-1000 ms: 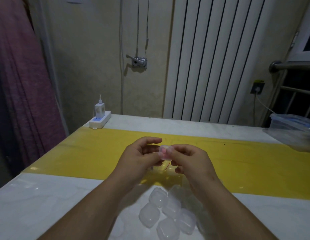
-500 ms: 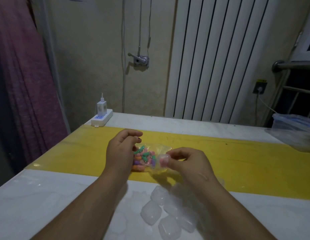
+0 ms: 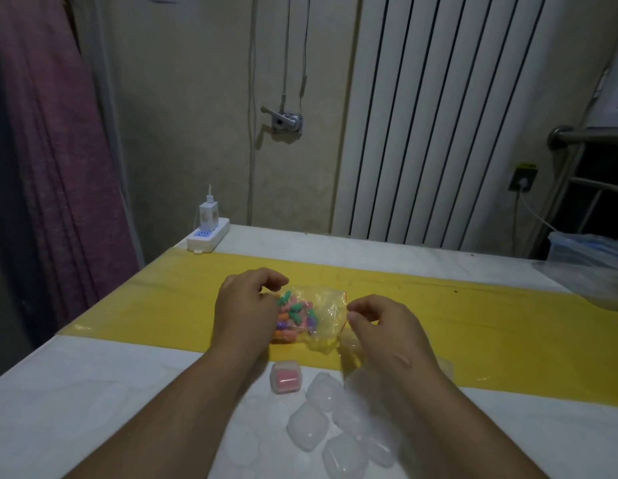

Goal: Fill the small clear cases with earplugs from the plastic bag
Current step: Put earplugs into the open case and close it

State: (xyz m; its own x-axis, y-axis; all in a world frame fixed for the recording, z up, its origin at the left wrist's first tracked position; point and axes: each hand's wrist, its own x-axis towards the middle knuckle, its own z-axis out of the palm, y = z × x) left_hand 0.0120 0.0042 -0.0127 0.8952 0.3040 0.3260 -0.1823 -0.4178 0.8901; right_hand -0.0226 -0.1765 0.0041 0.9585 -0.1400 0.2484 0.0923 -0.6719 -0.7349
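While clear cases [image 3: 309,428] lie heaped nearest, both hands grasp the plastic bag [image 3: 326,305].
Beyond a pink-filled case [image 3: 286,377], the left hand [image 3: 245,305] curls round the bag's earplug-packed end; the right hand [image 3: 380,323] pinches its red-edged mouth, over the yellow strip [image 3: 490,323].

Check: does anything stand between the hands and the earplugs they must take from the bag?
Only the plastic bag itself. Its clear film wraps the earplugs; the left hand holds its left end and the right hand pinches its red-striped edge. Whether that mouth is open cannot be told. Nothing else lies between.
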